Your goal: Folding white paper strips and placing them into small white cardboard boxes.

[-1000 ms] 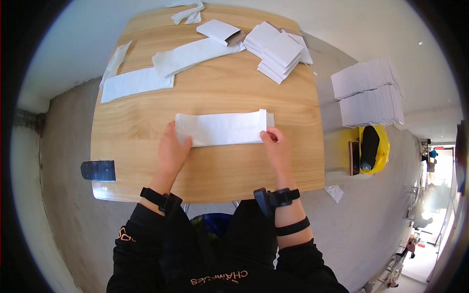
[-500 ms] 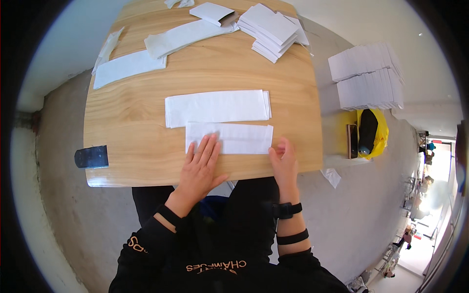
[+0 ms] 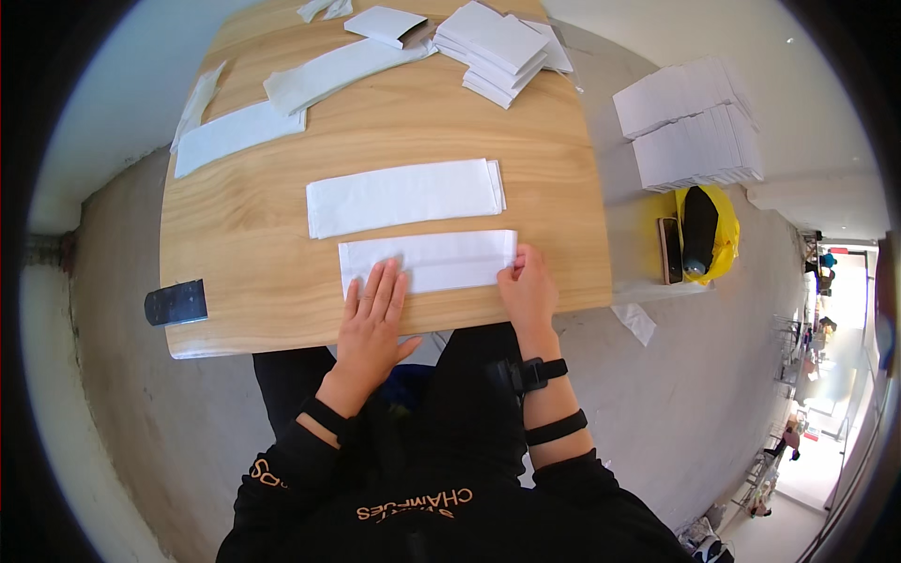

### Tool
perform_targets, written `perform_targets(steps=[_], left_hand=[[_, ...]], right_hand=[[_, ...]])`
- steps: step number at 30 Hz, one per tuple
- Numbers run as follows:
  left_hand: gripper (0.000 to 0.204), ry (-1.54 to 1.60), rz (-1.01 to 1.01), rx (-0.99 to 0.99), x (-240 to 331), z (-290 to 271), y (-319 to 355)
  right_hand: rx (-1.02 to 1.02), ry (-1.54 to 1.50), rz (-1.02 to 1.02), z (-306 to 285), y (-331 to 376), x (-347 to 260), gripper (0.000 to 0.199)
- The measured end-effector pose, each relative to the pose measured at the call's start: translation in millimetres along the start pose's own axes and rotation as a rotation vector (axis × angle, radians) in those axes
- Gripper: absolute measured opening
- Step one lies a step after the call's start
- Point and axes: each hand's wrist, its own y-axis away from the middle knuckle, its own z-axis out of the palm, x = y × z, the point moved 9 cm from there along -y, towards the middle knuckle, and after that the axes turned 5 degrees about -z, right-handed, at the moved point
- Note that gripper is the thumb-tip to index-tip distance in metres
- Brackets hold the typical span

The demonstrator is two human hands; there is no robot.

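Note:
A folded white strip point(image 3: 446, 261), of thin paper or cloth, lies lengthwise near the table's front edge. My left hand point(image 3: 371, 328) rests on its left part, palm down with the fingers stretched out. At the strip's right end, my right hand point(image 3: 528, 293) pinches the edge between thumb and fingers. Just beyond, and apart from it, lies a second white folded strip stack point(image 3: 404, 197), its layers slightly offset at the right end. I cannot tell how many layers each one has.
More white strips point(image 3: 239, 136) lie at the wooden table's point(image 3: 244, 263) far left. A white box point(image 3: 385, 25) and stacked flat white packets point(image 3: 497, 47) are at the back. A dark object point(image 3: 176, 302) sits on the left edge. Right: packet stacks point(image 3: 690, 122), phone point(image 3: 670, 251), yellow bag point(image 3: 725, 235).
My right hand has closed on the near strip's right end. The near strip now sits slightly apart from the farther one. The whole view has shifted a little.

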Motion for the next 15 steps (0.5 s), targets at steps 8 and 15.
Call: perform_targets(steps=[8,15], left_hand=[[0.1,-0.011,0.003,0.043,1,-3,0],[0.101,0.015,0.016,0.018,0,-1,2]], right_hand=[[0.236,-0.099,-0.059,-22,13,10,0.026],[-0.003,-0.487,0.084,-5,2,37,0.021]])
